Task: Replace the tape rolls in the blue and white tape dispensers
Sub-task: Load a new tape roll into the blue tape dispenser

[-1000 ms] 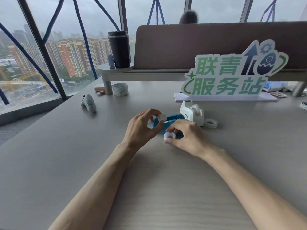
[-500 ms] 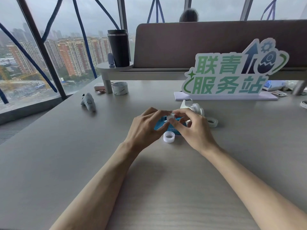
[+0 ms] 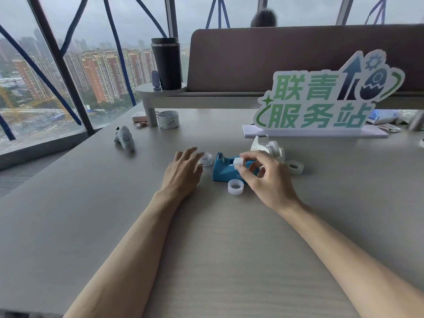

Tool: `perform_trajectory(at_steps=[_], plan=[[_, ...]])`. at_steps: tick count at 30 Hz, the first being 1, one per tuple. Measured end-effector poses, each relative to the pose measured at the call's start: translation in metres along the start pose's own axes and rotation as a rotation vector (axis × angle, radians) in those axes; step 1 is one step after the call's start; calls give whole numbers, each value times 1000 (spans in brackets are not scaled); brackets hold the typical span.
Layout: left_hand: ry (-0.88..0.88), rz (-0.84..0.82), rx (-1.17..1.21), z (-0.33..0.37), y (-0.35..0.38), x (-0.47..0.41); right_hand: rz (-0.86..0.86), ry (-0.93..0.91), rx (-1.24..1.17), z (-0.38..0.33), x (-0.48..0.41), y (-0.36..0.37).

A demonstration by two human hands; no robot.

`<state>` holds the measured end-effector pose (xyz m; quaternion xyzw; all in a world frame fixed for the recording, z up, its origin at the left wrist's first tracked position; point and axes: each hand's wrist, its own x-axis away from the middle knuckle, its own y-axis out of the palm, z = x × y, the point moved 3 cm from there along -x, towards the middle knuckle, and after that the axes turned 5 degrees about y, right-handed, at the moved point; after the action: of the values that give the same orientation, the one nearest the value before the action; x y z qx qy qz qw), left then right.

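Half a second ago both hands met over the blue tape dispenser (image 3: pixel 226 171); now the left hand (image 3: pixel 183 172) has drawn away and lies with fingers spread loosely, gripping nothing, over a clear tape roll (image 3: pixel 206 159) on the bench (image 3: pixel 91 214). The right hand (image 3: pixel 266 180) pinches a small white spool core (image 3: pixel 238 162) between thumb and forefinger, just above the blue dispenser, which sits between the two hands. A white tape ring (image 3: pixel 235 187) lies just beside the right thumb. The white tape dispenser (image 3: pixel 268 148) stands beyond the right hand, another clear roll (image 3: pixel 294 167) near it.
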<state>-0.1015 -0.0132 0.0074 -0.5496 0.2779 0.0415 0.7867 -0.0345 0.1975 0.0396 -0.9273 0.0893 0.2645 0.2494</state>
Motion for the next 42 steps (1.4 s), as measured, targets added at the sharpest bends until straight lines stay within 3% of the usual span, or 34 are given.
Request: perform_trajectory(at_steps=[4,12,18,24,28,42], plan=[[-20,-80,-33,1,2,1,3,11,-1,2,-2,0],[-71,-3,20,1,-1,3,48,45,19,8,-4,-2],[-229,198,365,9,-15,-3,17,14,2,3,1,2],[-157,299,594,36,-30,-7,35,36,-30,2,-1,-2],[-23,286,621,52,-31,-5,66,43,-53,0,-2,-5],[81,74,693,91,-27,10,161,37,-123,-11,-1,-13]])
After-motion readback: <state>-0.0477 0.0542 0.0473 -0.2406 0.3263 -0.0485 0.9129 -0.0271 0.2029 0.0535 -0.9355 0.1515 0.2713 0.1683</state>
